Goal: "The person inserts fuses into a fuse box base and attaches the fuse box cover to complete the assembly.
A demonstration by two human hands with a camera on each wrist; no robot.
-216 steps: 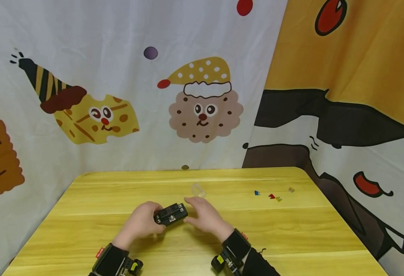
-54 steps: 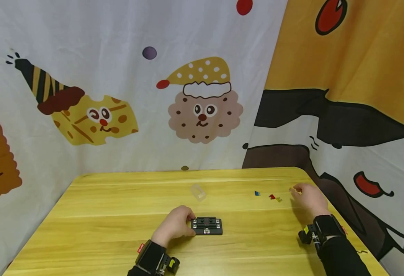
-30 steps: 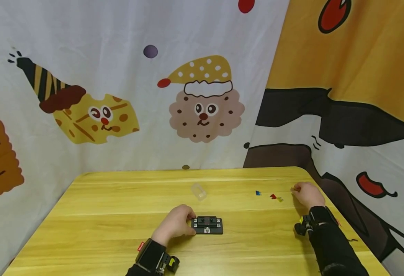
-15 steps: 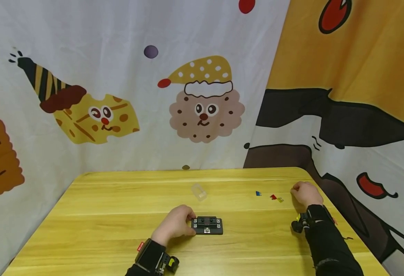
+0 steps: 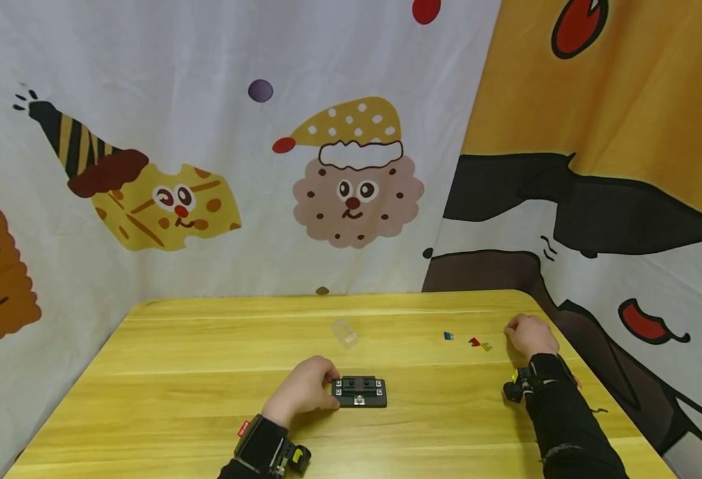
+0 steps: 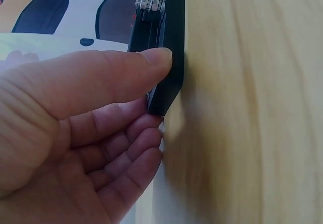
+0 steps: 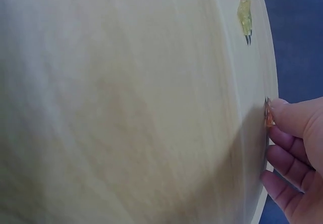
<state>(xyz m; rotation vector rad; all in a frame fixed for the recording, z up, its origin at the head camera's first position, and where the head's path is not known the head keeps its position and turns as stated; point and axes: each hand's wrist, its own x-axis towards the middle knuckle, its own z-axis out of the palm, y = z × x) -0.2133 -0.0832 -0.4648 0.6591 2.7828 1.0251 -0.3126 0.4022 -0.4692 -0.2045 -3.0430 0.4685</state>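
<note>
A black fuse holder (image 5: 359, 392) with metal bolts lies on the table in front of the body. My left hand (image 5: 304, 392) grips its left end, thumb (image 6: 156, 57) on the near side and fingers at the far side. Out at the right, my right hand (image 5: 532, 334) pinches a small orange-brown blade fuse (image 7: 269, 114) between thumb and fingertips, close over the tabletop; the head view hides this fuse behind the fingers. To the left of that hand lie a yellow blade fuse (image 5: 486, 346), a red one (image 5: 474, 342) and a blue one (image 5: 448, 336).
Behind the fuse holder sits a clear plastic cover (image 5: 345, 333). The wooden table (image 5: 177, 372) reaches back to a printed cloth (image 5: 207, 100), and its right edge runs close beside the right hand.
Since the oldest frame, the fuse holder has been set down farther right, and the right hand has gone from beside it to the orange-brown fuse. Lately the right wrist has shifted slightly left; the left hand stays.
</note>
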